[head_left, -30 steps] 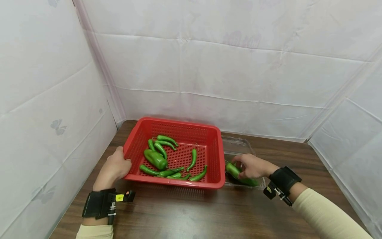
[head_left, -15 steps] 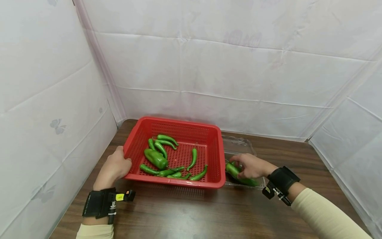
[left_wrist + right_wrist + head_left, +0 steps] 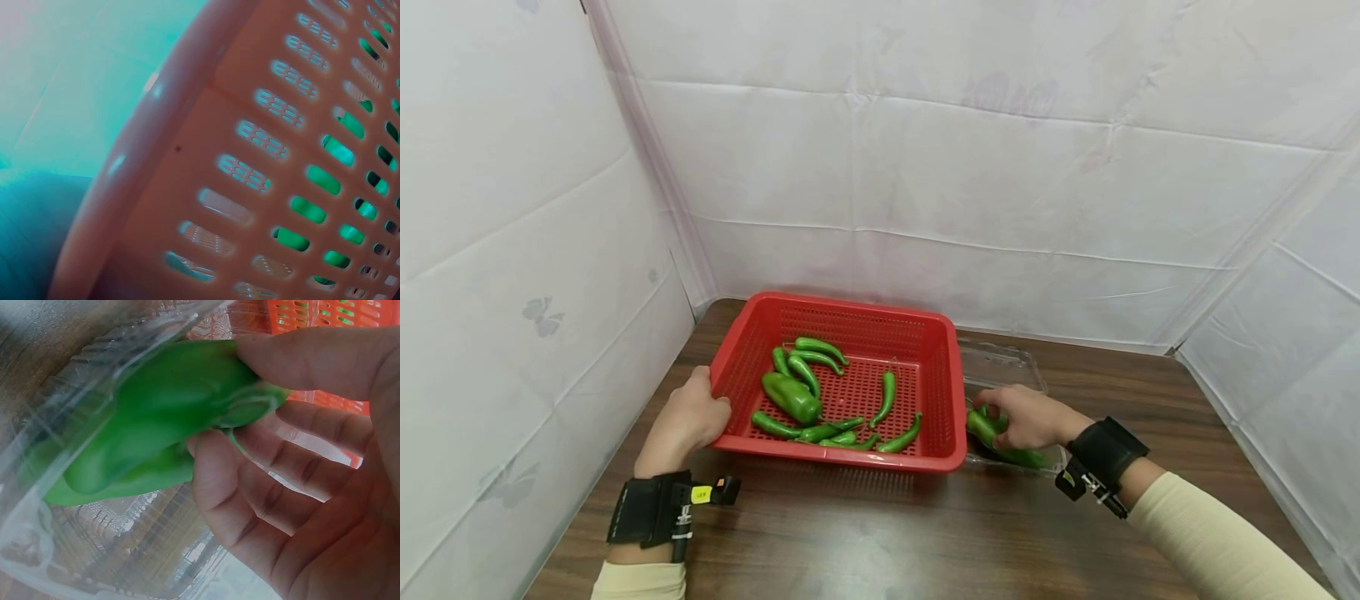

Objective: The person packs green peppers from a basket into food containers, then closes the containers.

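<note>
My left hand grips the left rim of a red perforated plastic basket. Inside the basket lie a large green pepper and several slim green chili peppers. Over a clear plastic container to the basket's right, my right hand pinches a big green pepper between thumb and fingers. In the right wrist view another green pepper shows beneath it, inside the clear walls. The left wrist view shows mostly the basket's slotted side, with green showing through.
A dark wood-grain table bears everything. White sheeting forms a back wall and side walls close to both table edges. The basket's right side overlaps the clear container in the head view.
My right hand has shifted slightly left over the clear container, still at the pepper. The left hand and the basket stay in place.
</note>
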`<state>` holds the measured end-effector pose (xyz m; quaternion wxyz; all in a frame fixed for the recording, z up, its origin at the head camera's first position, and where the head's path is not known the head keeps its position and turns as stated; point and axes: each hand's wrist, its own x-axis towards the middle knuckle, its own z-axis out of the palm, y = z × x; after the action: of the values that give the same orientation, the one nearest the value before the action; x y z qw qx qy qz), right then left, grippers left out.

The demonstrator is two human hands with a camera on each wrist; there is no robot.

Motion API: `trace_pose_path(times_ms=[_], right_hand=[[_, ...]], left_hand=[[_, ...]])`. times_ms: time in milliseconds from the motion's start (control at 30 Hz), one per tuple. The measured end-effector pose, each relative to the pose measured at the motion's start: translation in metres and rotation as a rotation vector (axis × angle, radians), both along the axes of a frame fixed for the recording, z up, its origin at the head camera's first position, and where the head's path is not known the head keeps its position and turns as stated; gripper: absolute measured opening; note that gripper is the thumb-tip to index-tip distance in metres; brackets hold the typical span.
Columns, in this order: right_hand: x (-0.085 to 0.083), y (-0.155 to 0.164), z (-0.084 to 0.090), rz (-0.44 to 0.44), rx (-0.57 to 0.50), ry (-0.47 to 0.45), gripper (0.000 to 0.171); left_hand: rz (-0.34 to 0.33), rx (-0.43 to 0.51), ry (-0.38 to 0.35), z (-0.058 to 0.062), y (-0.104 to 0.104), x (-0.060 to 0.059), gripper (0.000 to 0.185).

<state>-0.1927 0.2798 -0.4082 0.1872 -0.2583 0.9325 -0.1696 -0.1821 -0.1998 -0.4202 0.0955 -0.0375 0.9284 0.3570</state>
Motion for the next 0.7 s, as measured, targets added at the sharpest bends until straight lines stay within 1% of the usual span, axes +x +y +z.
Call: trace_pose_path(times_ms=[167, 333, 467, 567, 700], right_hand=[[0.0012, -0.004, -0.0007, -0.016, 0.053, 0.016, 0.051], [0.0016, -0.0052, -0.0025, -0.015, 0.075, 0.029, 0.047], [0.0023, -0.0041, -0.0038, -0.002, 0.075, 0.038, 0.047], [0.0032, -0.0035, -0.0044, -0.007, 0.064, 0.042, 0.043], [0.0038, -0.0031, -0.006, -0.034, 0.056, 0.091, 0.039]], left_hand=[[0.002, 0.009, -0.014, 0.0, 0.0002, 0.0007, 0.054], [0.002, 0.008, -0.022, 0.0004, 0.0002, 0.0009, 0.056], [0.006, 0.013, -0.023, 0.0003, 0.0004, 0.0009, 0.056], [0.005, 0.016, -0.015, 0.0007, 0.0003, 0.0009, 0.056], [0.003, 0.02, -0.01, 0.0006, 0.0003, 0.0012, 0.055]])
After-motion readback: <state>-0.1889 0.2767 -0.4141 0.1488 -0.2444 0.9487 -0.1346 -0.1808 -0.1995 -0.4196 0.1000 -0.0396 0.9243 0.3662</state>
